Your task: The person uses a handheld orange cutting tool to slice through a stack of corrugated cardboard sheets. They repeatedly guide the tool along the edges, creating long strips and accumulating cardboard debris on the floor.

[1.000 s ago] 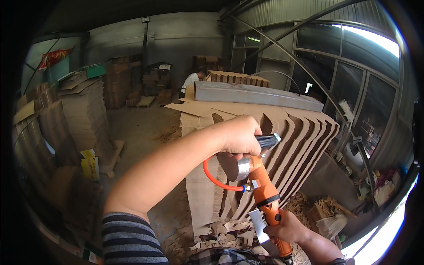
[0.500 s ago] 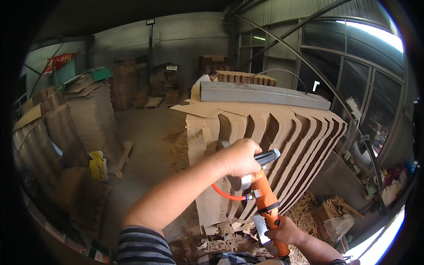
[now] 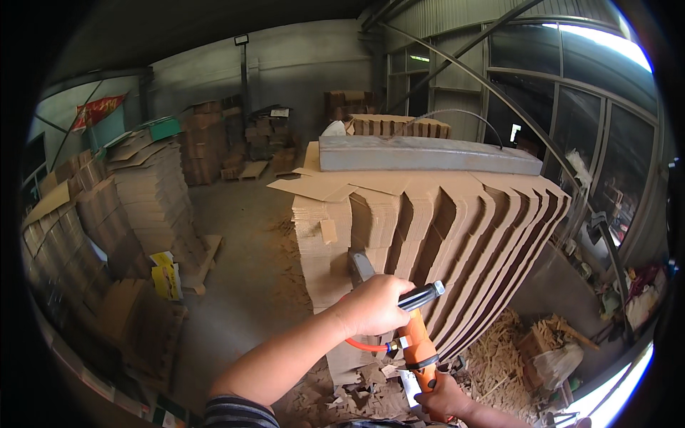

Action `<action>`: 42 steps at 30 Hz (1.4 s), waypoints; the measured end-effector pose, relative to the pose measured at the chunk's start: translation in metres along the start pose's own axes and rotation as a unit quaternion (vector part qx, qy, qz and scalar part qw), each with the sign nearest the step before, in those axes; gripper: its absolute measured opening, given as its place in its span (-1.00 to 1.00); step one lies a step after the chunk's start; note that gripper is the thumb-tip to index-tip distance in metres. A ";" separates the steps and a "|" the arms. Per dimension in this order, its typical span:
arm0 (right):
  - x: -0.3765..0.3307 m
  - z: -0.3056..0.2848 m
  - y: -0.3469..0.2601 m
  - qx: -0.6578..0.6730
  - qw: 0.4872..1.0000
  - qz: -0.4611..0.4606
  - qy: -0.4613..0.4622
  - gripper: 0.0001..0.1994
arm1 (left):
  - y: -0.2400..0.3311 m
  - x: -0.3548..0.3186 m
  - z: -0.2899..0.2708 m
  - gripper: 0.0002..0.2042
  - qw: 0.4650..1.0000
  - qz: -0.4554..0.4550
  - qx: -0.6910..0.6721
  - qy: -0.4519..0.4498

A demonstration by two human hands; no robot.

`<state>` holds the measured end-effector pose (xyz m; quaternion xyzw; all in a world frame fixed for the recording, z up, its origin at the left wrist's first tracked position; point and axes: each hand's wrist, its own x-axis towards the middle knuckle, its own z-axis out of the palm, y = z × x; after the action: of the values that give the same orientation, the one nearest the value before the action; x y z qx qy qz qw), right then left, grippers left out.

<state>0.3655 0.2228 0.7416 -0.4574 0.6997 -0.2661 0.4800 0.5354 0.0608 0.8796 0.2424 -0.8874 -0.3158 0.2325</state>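
Note:
An orange air-powered tool is held slanting in front of a tall stack of die-cut cardboard sheets. My left hand is closed around its black side handle. Lower down, my right hand wraps the tool's rear end. The grey metal head of the tool is at the near left face of the stack; whether it touches is unclear. A red air hose joins the tool at a metal fitting and passes behind my left forearm.
A long grey steel beam lies on top of the stack. Cardboard scraps cover the floor around its base. More cardboard piles stand at left, one on a wooden pallet. Slanting metal braces and windows line the right side.
Both hands and the orange tool have moved lower along the stack's near face, uncovering more of the tool's grey head. A person's head behind the stack no longer shows.

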 end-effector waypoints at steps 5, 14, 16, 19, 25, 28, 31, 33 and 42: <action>0.001 0.003 -0.008 -0.040 0.996 0.068 -0.036 -0.67 | -0.013 -0.001 0.006 -0.71 1.000 -0.013 0.014 -0.019; 0.016 0.009 0.008 -0.036 0.997 0.068 -0.017 -0.72 | -0.033 -0.007 0.026 -0.73 0.998 -0.014 -0.053 0.006; 0.028 0.011 0.032 -0.052 0.998 0.024 -0.008 -0.73 | -0.033 -0.007 0.029 -0.71 0.998 -0.033 -0.058 -0.006; 0.047 0.016 0.071 -0.086 0.996 -0.010 0.006 -0.75 | -0.032 -0.008 0.033 -0.68 0.996 -0.055 -0.076 -0.006; 0.059 0.020 0.087 -0.059 0.997 0.036 -0.034 -0.52 | -0.042 -0.010 0.044 -0.64 0.995 -0.055 -0.088 -0.008; 0.061 0.023 0.089 -0.107 0.994 -0.028 0.020 -0.69 | -0.047 -0.010 0.045 -0.60 0.988 -0.078 -0.132 -0.036; 0.062 0.023 0.083 -0.131 0.990 -0.032 0.038 -0.62 | -0.056 -0.016 0.048 -0.50 0.971 -0.146 -0.171 -0.078; 0.064 0.024 0.082 -0.134 0.990 -0.032 0.042 -0.61 | -0.057 -0.018 0.050 -0.49 0.969 -0.134 -0.195 -0.069; 0.076 0.034 0.103 -0.115 0.992 -0.020 0.039 -0.57 | -0.073 -0.018 0.064 -0.46 0.964 -0.124 -0.224 -0.068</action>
<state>0.3478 0.2021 0.6114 -0.5130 0.7345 -0.2104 0.3912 0.5343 0.0500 0.7815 0.2702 -0.7709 -0.5482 0.1793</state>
